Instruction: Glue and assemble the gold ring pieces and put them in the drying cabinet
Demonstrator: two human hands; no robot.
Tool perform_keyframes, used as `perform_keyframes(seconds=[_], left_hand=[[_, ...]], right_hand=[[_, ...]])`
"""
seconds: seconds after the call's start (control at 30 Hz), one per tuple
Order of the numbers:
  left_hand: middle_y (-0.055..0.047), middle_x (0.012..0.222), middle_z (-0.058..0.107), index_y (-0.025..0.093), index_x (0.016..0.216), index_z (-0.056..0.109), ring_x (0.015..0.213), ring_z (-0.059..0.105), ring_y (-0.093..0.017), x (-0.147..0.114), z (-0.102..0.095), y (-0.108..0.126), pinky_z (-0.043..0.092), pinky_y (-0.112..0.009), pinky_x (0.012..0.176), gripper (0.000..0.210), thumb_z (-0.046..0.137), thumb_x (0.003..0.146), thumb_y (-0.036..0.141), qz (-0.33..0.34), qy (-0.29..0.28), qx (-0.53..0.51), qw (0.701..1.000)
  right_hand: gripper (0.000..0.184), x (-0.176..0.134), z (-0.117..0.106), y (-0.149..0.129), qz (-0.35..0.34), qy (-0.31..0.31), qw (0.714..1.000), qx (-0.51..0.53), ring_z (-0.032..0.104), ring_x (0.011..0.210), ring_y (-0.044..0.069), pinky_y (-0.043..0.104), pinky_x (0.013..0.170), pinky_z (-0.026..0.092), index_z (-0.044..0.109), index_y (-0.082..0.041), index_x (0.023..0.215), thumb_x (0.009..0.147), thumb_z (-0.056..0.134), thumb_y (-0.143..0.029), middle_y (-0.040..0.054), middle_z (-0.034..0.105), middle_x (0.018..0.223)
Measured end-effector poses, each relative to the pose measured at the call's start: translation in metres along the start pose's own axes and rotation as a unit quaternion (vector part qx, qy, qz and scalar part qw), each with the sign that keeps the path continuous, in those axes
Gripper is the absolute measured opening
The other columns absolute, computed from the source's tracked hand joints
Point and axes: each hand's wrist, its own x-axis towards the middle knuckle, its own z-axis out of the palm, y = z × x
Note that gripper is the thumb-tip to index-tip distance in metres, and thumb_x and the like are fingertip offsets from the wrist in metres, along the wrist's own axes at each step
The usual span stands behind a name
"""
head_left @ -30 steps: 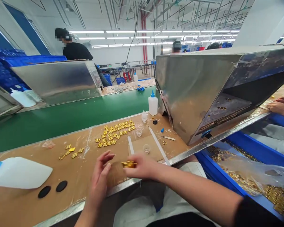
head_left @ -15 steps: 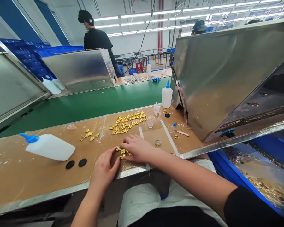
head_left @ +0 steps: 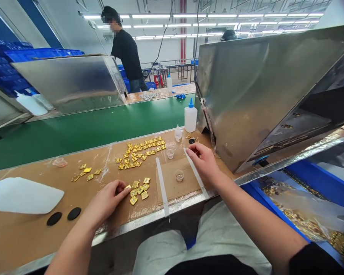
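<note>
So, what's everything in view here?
Bench: one, brown, foreground
Gold pieces: dozens, gold, on bench
Bottles: several, white, near and far
Discs: three, black, on bench
Cups: two, clear, on and behind the cardboard
Cardboard: one, brown, between strips
Strips: two, white, along cardboard's sides
Metal housings: at least two, silver, left and right
Belt: one, green, behind bench
Bins: several, blue, back left and lower right
People: two, one in black, background
Left hand: one, touching a gold piece
Right hand: one, at right strip's far end
Legs: two, pale trousers, below bench
</note>
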Motion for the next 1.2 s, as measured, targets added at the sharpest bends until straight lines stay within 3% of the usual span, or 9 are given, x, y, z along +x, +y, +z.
perform_keyframes(seconds=[0.1, 0.2, 0.33, 0.43, 0.5, 0.77, 0.97, 1.1, 1.2], left_hand=[[-0.005, 0.075, 0.072, 0.025, 0.078, 0.067, 0.070, 0.065, -0.030, 0.002, -0.008, 0.010, 0.042, -0.035, 0.061, 0.057, 0.070, 0.065, 0.080, -0.017, 0.011, -0.028, 0.999], [-0.006, 0.080, 0.074, 0.024, 0.088, 0.068, 0.070, 0.065, -0.028, 0.000, -0.002, 0.034, 0.042, -0.033, 0.061, 0.057, 0.073, 0.069, 0.078, -0.021, 0.055, -0.089, 0.994], [-0.011, 0.109, 0.080, 0.025, 0.107, 0.061, 0.081, 0.071, -0.026, -0.005, 0.042, 0.076, 0.053, -0.033, 0.066, 0.064, 0.063, 0.082, 0.083, 0.004, 0.068, -0.238, 0.969], [-0.013, 0.107, 0.082, 0.023, 0.103, 0.063, 0.084, 0.072, -0.025, -0.005, 0.076, 0.092, 0.059, -0.035, 0.076, 0.065, 0.063, 0.084, 0.085, 0.008, 0.067, -0.304, 0.950], [-0.013, 0.103, 0.082, 0.022, 0.101, 0.064, 0.088, 0.073, -0.026, -0.002, 0.087, 0.090, 0.060, -0.036, 0.082, 0.066, 0.070, 0.080, 0.085, 0.005, 0.077, -0.325, 0.942], [-0.014, 0.100, 0.082, 0.020, 0.098, 0.071, 0.097, 0.077, -0.030, 0.005, 0.070, 0.059, 0.060, -0.038, 0.088, 0.070, 0.085, 0.068, 0.083, -0.023, 0.105, -0.324, 0.940], [-0.007, 0.092, 0.081, 0.024, 0.122, 0.071, 0.077, 0.068, -0.018, 0.020, 0.067, 0.099, 0.054, -0.025, 0.069, 0.068, 0.090, 0.076, 0.069, 0.003, 0.119, -0.384, 0.916], [-0.004, 0.092, 0.077, 0.023, 0.122, 0.072, 0.070, 0.059, -0.013, 0.042, 0.075, 0.128, 0.048, -0.020, 0.061, 0.067, 0.091, 0.076, 0.068, 0.031, 0.087, -0.468, 0.879], [-0.005, 0.097, 0.077, 0.022, 0.124, 0.071, 0.070, 0.057, -0.013, 0.047, 0.083, 0.131, 0.047, -0.021, 0.059, 0.070, 0.091, 0.076, 0.068, 0.027, 0.070, -0.483, 0.872]], right_hand=[[0.034, 0.026, 0.005, 0.004, 0.041, -0.058, 0.995, -0.068, 0.061, 0.077, 0.017, 0.028, 0.070, 0.039, 0.066, -0.019, 0.084, 0.105, 0.056, -0.044, 0.0033, 0.070, 0.082], [0.045, 0.053, 0.017, 0.005, 0.074, -0.100, 0.983, -0.137, 0.061, 0.077, 0.019, 0.029, 0.067, 0.032, 0.066, -0.018, 0.074, 0.105, 0.055, -0.049, 0.0068, 0.073, 0.082], [0.048, 0.067, 0.034, 0.009, 0.088, -0.126, 0.969, -0.195, 0.066, 0.084, 0.021, 0.030, 0.067, 0.031, 0.072, -0.019, 0.077, 0.106, 0.053, -0.052, 0.0099, 0.078, 0.090], [0.047, 0.062, 0.042, 0.015, 0.093, -0.144, 0.961, -0.215, 0.067, 0.083, 0.021, 0.030, 0.066, 0.030, 0.075, -0.020, 0.080, 0.106, 0.052, -0.051, 0.0088, 0.080, 0.090], [0.046, 0.057, 0.044, 0.019, 0.092, -0.155, 0.958, -0.221, 0.067, 0.082, 0.020, 0.031, 0.065, 0.029, 0.077, -0.020, 0.081, 0.106, 0.052, -0.050, 0.0077, 0.080, 0.089], [0.038, 0.059, 0.051, 0.024, 0.068, -0.183, 0.960, -0.201, 0.061, 0.076, 0.018, 0.033, 0.062, 0.022, 0.077, -0.021, 0.079, 0.101, 0.058, -0.045, 0.0059, 0.078, 0.084], [0.033, 0.058, 0.052, 0.024, 0.055, -0.173, 0.971, -0.159, 0.051, 0.069, 0.015, 0.032, 0.062, 0.019, 0.072, -0.020, 0.074, 0.099, 0.058, -0.037, 0.0030, 0.072, 0.077], [0.031, 0.057, 0.052, 0.025, 0.053, -0.155, 0.978, -0.133, 0.045, 0.066, 0.014, 0.031, 0.062, 0.020, 0.066, -0.019, 0.070, 0.097, 0.059, -0.033, 0.0004, 0.066, 0.070], [0.030, 0.057, 0.054, 0.027, 0.050, -0.150, 0.981, -0.116, 0.043, 0.066, 0.013, 0.030, 0.062, 0.021, 0.061, -0.018, 0.066, 0.094, 0.062, -0.030, -0.0009, 0.061, 0.067]])
